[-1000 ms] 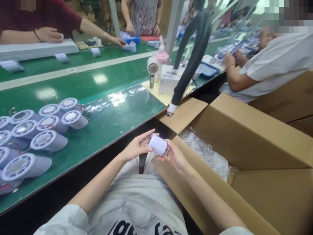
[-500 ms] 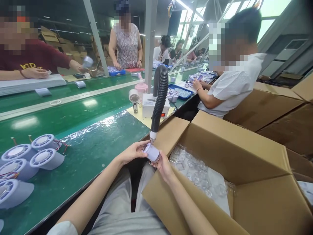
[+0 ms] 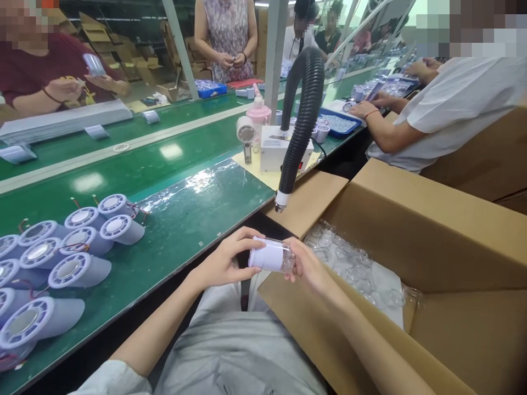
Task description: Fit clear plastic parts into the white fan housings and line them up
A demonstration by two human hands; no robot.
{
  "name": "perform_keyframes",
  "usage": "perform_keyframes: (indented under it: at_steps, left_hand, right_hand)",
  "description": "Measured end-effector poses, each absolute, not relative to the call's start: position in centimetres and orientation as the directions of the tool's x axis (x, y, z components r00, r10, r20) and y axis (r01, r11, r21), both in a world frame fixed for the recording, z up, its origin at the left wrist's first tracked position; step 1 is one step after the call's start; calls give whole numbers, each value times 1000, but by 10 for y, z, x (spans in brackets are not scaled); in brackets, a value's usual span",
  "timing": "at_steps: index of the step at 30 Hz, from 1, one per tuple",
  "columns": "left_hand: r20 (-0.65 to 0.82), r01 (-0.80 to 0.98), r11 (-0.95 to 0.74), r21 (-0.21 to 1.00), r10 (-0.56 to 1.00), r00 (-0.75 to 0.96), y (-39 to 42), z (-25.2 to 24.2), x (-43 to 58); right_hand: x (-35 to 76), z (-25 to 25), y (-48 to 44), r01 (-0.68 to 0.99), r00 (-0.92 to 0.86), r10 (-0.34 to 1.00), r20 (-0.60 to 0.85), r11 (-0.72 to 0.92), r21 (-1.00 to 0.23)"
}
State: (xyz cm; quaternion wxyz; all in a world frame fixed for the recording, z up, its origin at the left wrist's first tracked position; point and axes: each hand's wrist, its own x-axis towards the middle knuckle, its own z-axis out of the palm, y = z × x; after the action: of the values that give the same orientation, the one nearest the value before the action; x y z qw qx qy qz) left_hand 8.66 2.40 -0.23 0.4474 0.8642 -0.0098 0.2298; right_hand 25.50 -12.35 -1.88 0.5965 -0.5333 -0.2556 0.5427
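Observation:
A pale lilac cylinder (image 3: 267,257) with a clear plastic sleeve at its right end lies nearly level between my hands, above my lap. My left hand (image 3: 233,258) grips its left end, fingers on top and thumb below. Around the clear right end, my right hand (image 3: 308,263) has its fingers closed. Just above hangs the metal-tipped end of a black ribbed hose (image 3: 302,120), apart from the cylinder. The hose rises from a white box (image 3: 274,151) on the bench.
Several lilac cylinders (image 3: 80,269) with wires stand on the green bench (image 3: 181,230) at left. An open cardboard box (image 3: 411,230) holding clear plastic pieces (image 3: 349,263) is at right. A small fan (image 3: 246,131) stands by a pink bottle (image 3: 258,114). People work around the bench.
The cylinder has moved away from the hose tip and turned more level, with both hands still on it. The view has shifted, showing more lilac cylinders at left.

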Motion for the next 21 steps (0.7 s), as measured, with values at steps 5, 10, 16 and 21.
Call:
perform_keyframes:
  at_steps: [5, 10, 16, 21]
  left_hand:
    - [492, -289, -653, 700, 147, 858, 14, 2, 72]
    - [504, -328, -573, 751, 177, 845, 5, 3, 67]
    - [346, -197, -436, 878, 297, 890, 1, 1, 58]
    - [344, -182, -566, 804, 193, 919, 0, 0, 54]
  right_hand:
    - [248, -8, -131, -457, 239, 883, -404, -265, -849]
    - [242, -1, -134, -469, 209, 901, -381, -250, -847]
    - [241, 3, -136, -389, 86, 928, -364, -305, -869]
    - [237, 9, -135, -375, -60, 857, -512, -495, -784]
